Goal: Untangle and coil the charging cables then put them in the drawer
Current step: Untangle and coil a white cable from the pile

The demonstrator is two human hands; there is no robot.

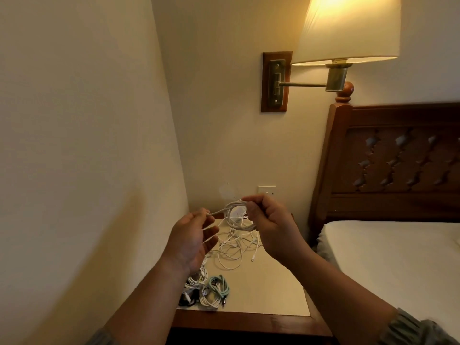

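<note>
Right hand's (271,230) grip is curled round a half-coiled white cable (237,215), its free end pinched by the left hand (196,235) beside it, tangled cables (234,250) left on the surface (273,290) below the grip, coiled cables (206,291) nearer.

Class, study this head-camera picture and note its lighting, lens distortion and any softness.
Head view: the lit lamp shade glares, blown out near its top, and tints everything warm yellow. Head view: the wide lens bows the corner line of the left wall into a curve. Head view: the right hand and the white cable coil it grips look slightly soft.
</note>
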